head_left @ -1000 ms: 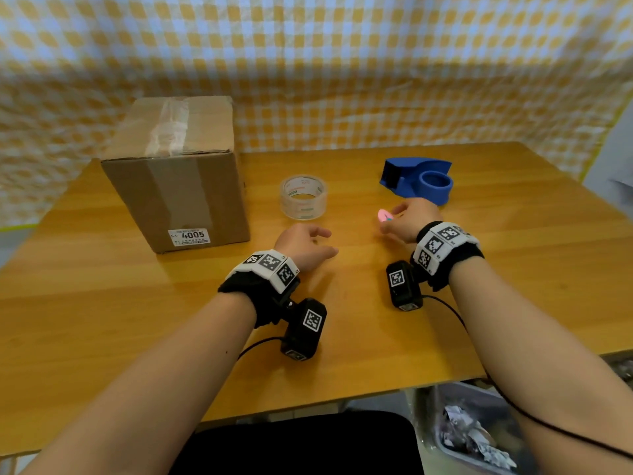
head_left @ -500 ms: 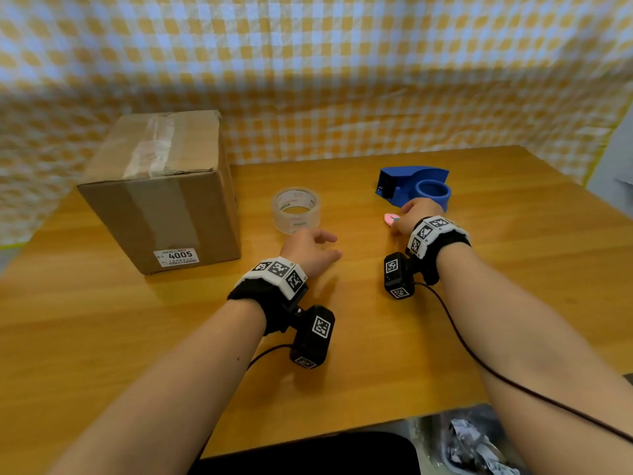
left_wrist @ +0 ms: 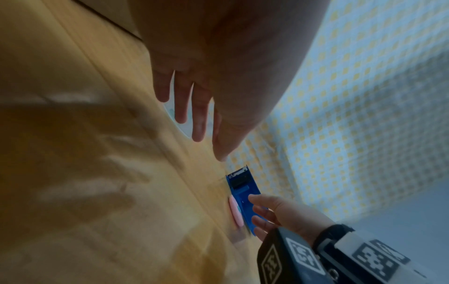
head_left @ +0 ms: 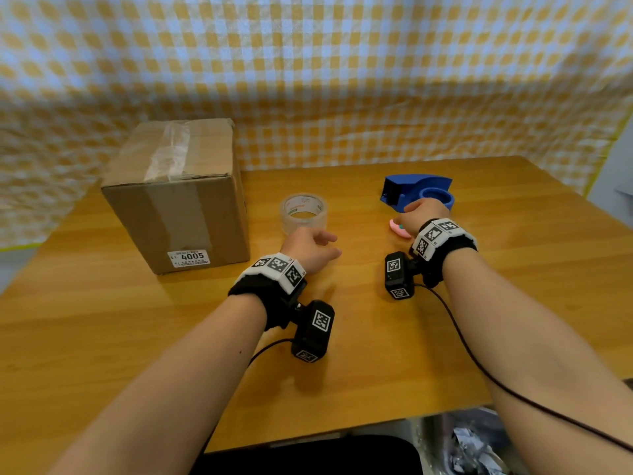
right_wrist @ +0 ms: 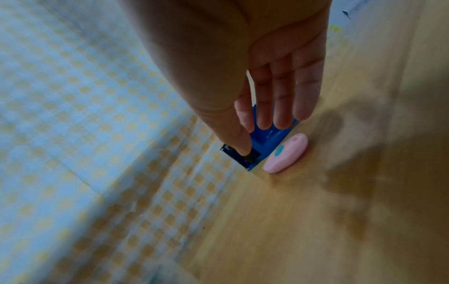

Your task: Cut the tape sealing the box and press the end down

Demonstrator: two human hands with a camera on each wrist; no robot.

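Observation:
A taped cardboard box (head_left: 178,200) stands at the left of the wooden table, with clear tape (head_left: 171,149) running over its top. A small pink cutter (head_left: 399,230) (right_wrist: 286,153) lies in front of a blue tape dispenser (head_left: 418,190) (right_wrist: 264,142). My right hand (head_left: 424,214) (right_wrist: 262,132) hovers over both with straight fingers and holds nothing; its thumb tip is at the dispenser's toothed end. My left hand (head_left: 311,248) (left_wrist: 194,119) rests relaxed and empty just in front of a clear tape roll (head_left: 303,214).
A checked yellow and white cloth (head_left: 342,80) hangs behind the table. A bin with crumpled scraps (head_left: 472,443) stands below the table's near edge (head_left: 342,430) at the right. Cables run from both wrist cameras along my forearms.
My right hand has reached forward past the pink cutter toward the blue dispenser. My left hand has edged a little closer to the tape roll. My head has shifted.

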